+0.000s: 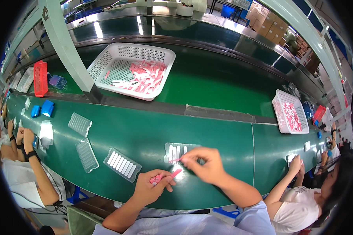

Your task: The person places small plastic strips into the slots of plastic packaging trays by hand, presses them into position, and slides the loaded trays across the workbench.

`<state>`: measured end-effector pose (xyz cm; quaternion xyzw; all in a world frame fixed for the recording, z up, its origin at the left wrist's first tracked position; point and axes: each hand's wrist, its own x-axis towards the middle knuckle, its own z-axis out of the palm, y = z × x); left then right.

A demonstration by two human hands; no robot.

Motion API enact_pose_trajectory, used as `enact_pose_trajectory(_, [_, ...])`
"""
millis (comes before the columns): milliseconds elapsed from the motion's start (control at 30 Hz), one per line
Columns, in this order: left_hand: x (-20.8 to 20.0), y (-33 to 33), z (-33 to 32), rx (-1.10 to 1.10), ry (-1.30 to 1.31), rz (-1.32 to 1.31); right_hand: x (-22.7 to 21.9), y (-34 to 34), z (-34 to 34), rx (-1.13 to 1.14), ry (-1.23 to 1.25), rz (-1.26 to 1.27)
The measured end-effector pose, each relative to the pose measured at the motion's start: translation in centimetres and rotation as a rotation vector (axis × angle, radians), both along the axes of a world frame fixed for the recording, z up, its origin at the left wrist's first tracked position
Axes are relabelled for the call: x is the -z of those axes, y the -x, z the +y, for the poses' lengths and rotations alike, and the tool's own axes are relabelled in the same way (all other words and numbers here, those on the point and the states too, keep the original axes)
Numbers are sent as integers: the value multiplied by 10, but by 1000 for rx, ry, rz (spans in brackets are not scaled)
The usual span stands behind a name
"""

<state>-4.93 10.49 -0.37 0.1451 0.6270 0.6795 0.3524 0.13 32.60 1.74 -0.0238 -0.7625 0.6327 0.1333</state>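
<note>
My left hand (151, 188) is closed around several small pink strips with rounded ends. One pink strip (177, 172) sticks out between its thumb and fingers. My right hand (206, 165) pinches a thin pink strip (175, 160) over a clear plastic tray (167, 148), which has white strips in some slots and is partly covered by the hand. Left of it, near my left hand, lies another clear tray (137, 169) with a row of white strips. Farther left are two clear slotted trays, one nearer (87, 156) and one farther (80, 124), with no strips visible in them.
Beyond a dark ledge, a white basket (125, 92) holds many loose pink and white strips. Another white basket (280, 113) stands at the right. A pale metal post (65, 47) rises at the left. Blue packs (47, 108) lie left. People work on both sides.
</note>
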Motion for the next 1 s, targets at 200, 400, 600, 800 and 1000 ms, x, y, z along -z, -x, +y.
enact_pose_trajectory(200, [5,3,-8,-52,38,24,2,7,21,48,-833,271])
enact_pose_trajectory(400, [0,7,-8,-66,64,-7,17,2,9,-33,-1186,155])
enact_pose_trajectory(600, [4,9,-10,-71,57,-37,0,-2,16,-54,-933,117])
enact_pose_trajectory(800, [-4,4,1,1,14,-3,3,-13,-13,-130,-98,-130])
enact_pose_trajectory(1000, [-5,6,0,-12,14,56,13,-15,-5,-173,272,-217])
